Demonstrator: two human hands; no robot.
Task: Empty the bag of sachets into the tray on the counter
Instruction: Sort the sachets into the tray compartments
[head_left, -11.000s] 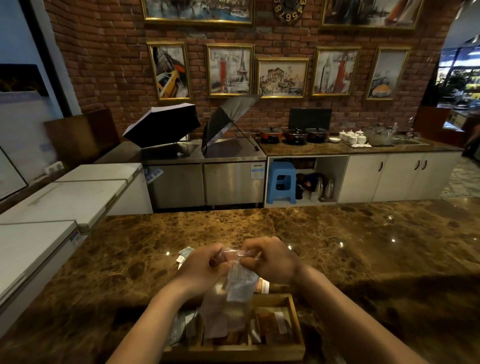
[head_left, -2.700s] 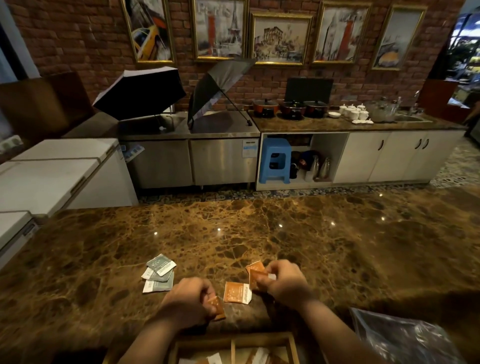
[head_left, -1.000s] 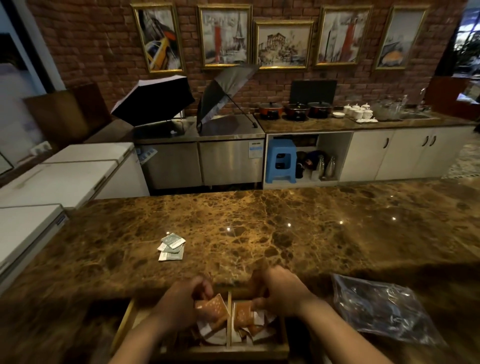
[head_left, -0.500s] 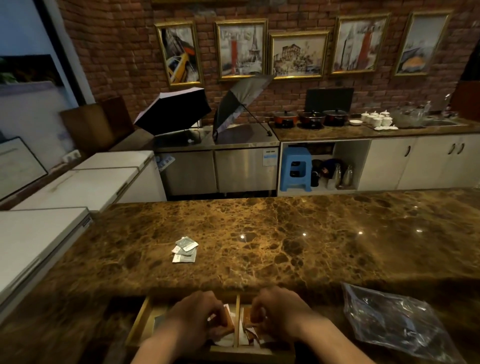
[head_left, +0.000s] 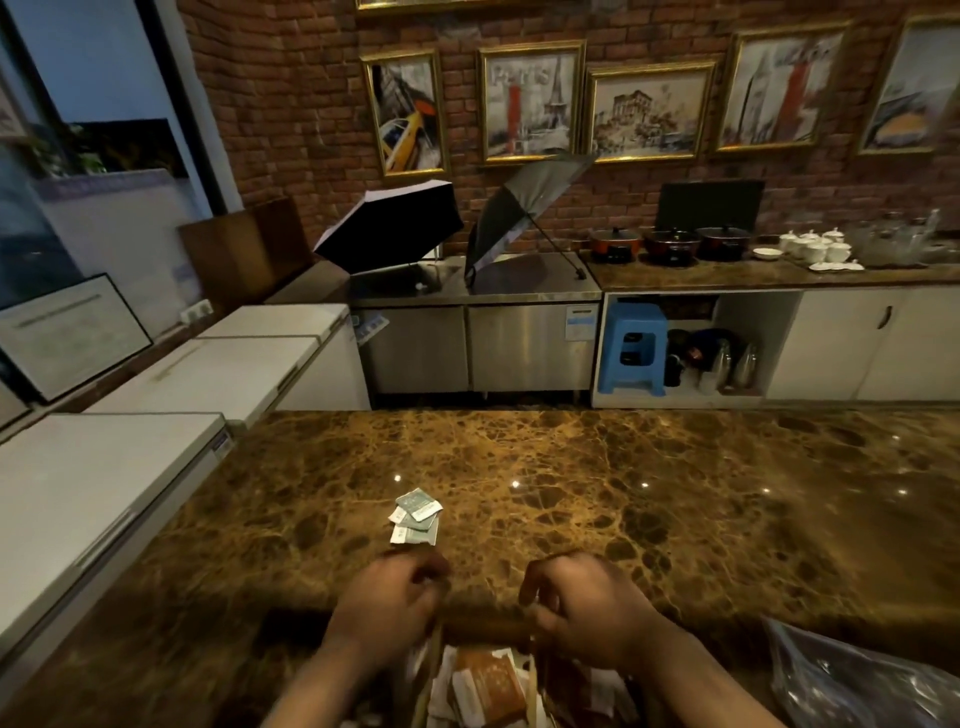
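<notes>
One big brown marble counter (head_left: 597, 483) fills the middle, and most of its shiny top is bare, with lots of room out to the far edge and to the right. Behind it a red brick wall (head_left: 291, 104) holds gold-framed pictures; one of them (head_left: 530, 98) reads "PARIS" by a tower. At the bottom right edge lies the crinkly clear plastic bag (head_left: 852, 680), flat on the counter and apart from both hands. At the bottom middle sits the wooden tray with dividers (head_left: 431, 670), cut off by the picture's edge, with orange and white sachets (head_left: 488, 686) piled inside. The left hand (head_left: 387, 605) and right hand (head_left: 582, 608) hang over the tray's far rim, fingers curled in; I cannot tell if they pinch anything. A small pile of green and white sachets (head_left: 415, 517) lies on the counter just past the left hand. Their print is too small to read.
</notes>
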